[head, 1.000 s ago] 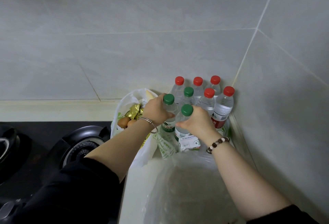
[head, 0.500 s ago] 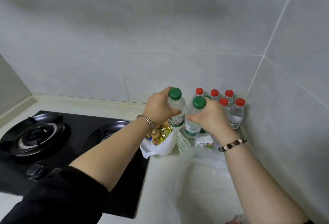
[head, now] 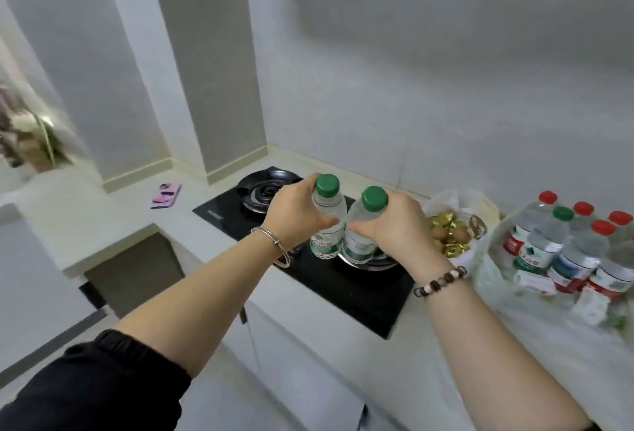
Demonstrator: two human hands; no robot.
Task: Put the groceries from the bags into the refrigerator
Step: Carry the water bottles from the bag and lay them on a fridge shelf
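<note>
So that two presumably travel at once, left hand (head: pixel 295 219) grips left bottle (head: pixel 328 225), right hand (head: pixel 396 226) grips right bottle (head: pixel 361 235), caps up over stove (head: pixel 363 288).

Black glass hob (head: pixel 343 290) sunk into a pale surface (head: pixel 103 225), with two round burners: far one (head: pixel 266 190) in plain view, near one (head: pixel 372 264) mostly hidden. Left of the hob and well apart from it, a small pink object (head: pixel 167 195) lying flat (a phone case, perhaps; too blurred to tell). Along the back, a cream upstand (head: pixel 236 163) under a grey tiled wall (head: pixel 429 87), stepping round a square column (head: pixel 206 70). Below the surface edge, white cabinet fronts (head: pixel 302 355) and, further left, a grey recessed panel (head: pixel 137 273). Far left edge smeared by blur.
</note>
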